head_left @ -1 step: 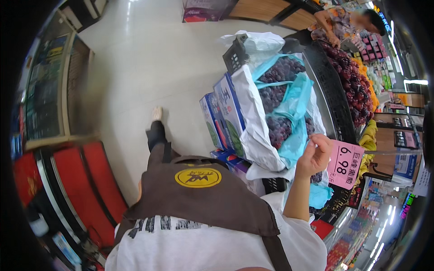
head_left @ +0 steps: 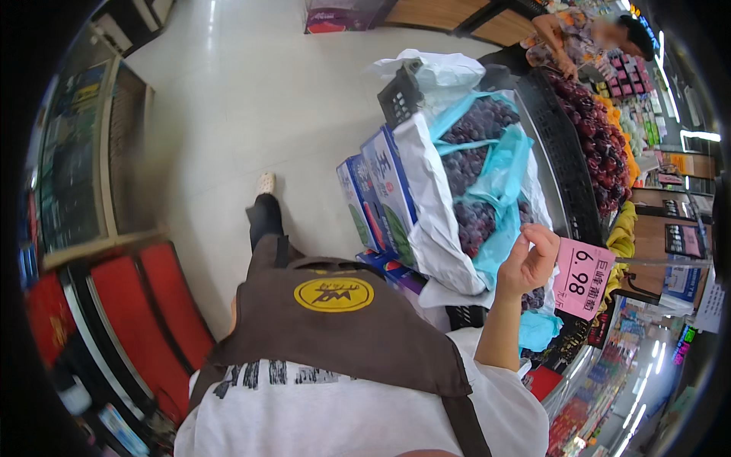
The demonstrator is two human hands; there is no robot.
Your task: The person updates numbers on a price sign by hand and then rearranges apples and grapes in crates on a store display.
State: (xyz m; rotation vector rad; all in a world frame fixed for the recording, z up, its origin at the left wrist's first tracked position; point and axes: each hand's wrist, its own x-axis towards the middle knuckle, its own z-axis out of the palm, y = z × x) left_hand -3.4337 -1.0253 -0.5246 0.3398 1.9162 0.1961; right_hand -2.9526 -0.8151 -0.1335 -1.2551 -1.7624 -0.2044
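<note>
My right hand (head_left: 531, 257) is raised over a crate of dark grapes (head_left: 474, 222), its thumb and fingertips drawn together in a pinch. Whatever is between the fingertips, if anything, is too small to make out. Turquoise wrapping (head_left: 502, 171) lies in strips among the grape bunches, and white paper (head_left: 438, 206) lines the crate. A pink price card (head_left: 583, 278) stands right beside the back of this hand; I cannot tell whether they touch. At my left side only a sliver of skin shows past the brown apron (head_left: 266, 335), and my left hand is not visible.
Blue cartons (head_left: 387, 183) are stacked left of the crate. Beyond it lie a black tray (head_left: 560, 145) and a heap of dark red fruit (head_left: 590, 145), where another person (head_left: 567, 42) works. Red boxes (head_left: 148, 305) and a glass cabinet (head_left: 76, 160) stand at the left.
The view has shifted slightly, and the foot on the floor sits a little lower in the picture. My right hand keeps its pinch over the grapes.
</note>
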